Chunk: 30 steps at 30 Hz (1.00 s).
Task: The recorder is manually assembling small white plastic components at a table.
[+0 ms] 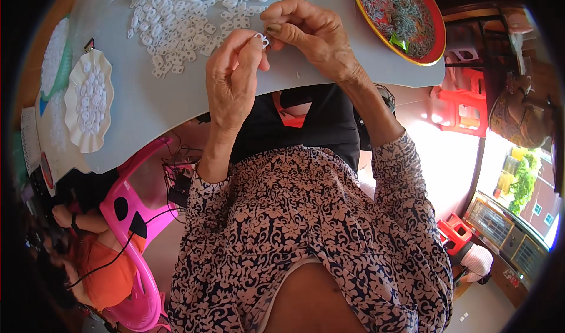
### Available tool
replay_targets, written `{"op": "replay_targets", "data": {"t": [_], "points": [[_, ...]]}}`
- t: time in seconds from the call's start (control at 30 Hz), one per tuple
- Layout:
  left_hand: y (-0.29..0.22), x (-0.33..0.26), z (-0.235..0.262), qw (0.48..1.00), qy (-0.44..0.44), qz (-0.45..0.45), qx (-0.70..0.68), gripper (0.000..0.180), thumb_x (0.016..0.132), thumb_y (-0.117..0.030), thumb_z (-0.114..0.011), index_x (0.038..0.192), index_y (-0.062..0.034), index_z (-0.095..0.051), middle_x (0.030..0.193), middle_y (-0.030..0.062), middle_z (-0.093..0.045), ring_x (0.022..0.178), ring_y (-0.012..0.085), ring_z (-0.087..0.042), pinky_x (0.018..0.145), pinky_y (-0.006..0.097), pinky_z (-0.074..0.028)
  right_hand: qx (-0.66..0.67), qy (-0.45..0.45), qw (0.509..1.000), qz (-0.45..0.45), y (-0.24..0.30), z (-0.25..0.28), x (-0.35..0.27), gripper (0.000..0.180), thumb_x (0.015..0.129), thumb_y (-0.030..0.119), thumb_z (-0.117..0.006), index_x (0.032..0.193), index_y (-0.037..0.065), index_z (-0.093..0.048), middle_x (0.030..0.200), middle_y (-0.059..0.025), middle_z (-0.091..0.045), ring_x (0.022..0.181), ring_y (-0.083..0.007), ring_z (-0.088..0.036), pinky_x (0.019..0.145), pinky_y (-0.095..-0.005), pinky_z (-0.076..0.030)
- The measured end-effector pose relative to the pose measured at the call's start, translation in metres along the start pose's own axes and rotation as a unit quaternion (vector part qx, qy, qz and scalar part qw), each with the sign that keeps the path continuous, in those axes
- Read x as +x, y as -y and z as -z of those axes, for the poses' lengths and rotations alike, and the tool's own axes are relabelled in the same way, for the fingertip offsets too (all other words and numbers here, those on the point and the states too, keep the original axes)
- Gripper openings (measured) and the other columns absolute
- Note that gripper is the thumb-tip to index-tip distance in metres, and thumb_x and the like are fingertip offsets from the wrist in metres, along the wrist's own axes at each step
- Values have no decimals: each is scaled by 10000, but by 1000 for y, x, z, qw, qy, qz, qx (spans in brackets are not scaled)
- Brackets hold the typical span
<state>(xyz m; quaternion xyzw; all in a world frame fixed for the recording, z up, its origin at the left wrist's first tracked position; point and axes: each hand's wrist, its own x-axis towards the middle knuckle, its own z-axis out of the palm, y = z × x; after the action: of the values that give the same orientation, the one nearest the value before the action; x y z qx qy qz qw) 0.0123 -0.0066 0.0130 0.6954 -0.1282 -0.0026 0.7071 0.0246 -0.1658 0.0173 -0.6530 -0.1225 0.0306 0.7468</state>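
Note:
My left hand [232, 77] is closed, pinching a small white plastic piece with round holes [262, 40] between thumb and fingertips. Right beside it, the thumb and forefinger of my right hand [318, 39] press together at the piece's edge. Whatever sits between those right fingertips is too small and covered to make out. Beyond my hands, a loose heap of similar white plastic pieces [176, 24] spreads over the grey table [144, 112]. At the far right stands a red bowl with a yellow rim [435, 12], holding many small grey pieces [391, 9] and a bright green item [399, 42].
On the left of the table are a cream scalloped dish [73, 106] of white pieces and a green container [63, 68]. A pink chair [138, 262] with a person in orange [112, 271] is at lower left. Red stools [465, 106] stand to the right.

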Motion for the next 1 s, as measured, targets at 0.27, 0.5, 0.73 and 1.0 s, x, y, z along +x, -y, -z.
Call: {"op": "replay_targets", "data": {"t": [0.27, 0.5, 0.73, 1.0], "points": [[0, 0, -6, 999, -21, -13, 22, 148, 906, -141, -520, 854, -14, -577, 603, 4, -514, 538, 44, -440, 486, 194, -322, 3, -16, 1000, 10, -3, 0, -1, 168, 866, 65, -613, 1027, 15, -615, 831, -26, -642, 725, -75, -598, 689, -207, -507], [2, 2, -10, 999, -34, -26, 24, 147, 912, -140, -526, 848, -14, -565, 598, 2, -504, 536, 44, -443, 475, 195, -322, 18, -23, 999, 12, -1, -1, -1, 163, 866, 57, -610, 1018, -2, -607, 827, -38, -640, 724, -83, -607, 684, -212, -511], [5, 1, -12, 997, -40, -41, 55, 161, 918, -160, -538, 850, -16, -560, 604, -4, -503, 542, 54, -462, 467, 202, -344, 2, -21, 1000, 24, -6, 1, -1, 162, 870, 46, -602, 1024, -4, -607, 828, -34, -640, 725, -81, -608, 689, -212, -515], [7, 1, -13, 997, -43, -59, 38, 149, 912, -139, -547, 833, -14, -565, 627, -4, -525, 551, 53, -475, 474, 200, -353, 4, -20, 997, 70, -9, 0, -2, 139, 868, 45, -604, 997, -4, -621, 829, -31, -641, 729, -79, -607, 690, -209, -517]]}}
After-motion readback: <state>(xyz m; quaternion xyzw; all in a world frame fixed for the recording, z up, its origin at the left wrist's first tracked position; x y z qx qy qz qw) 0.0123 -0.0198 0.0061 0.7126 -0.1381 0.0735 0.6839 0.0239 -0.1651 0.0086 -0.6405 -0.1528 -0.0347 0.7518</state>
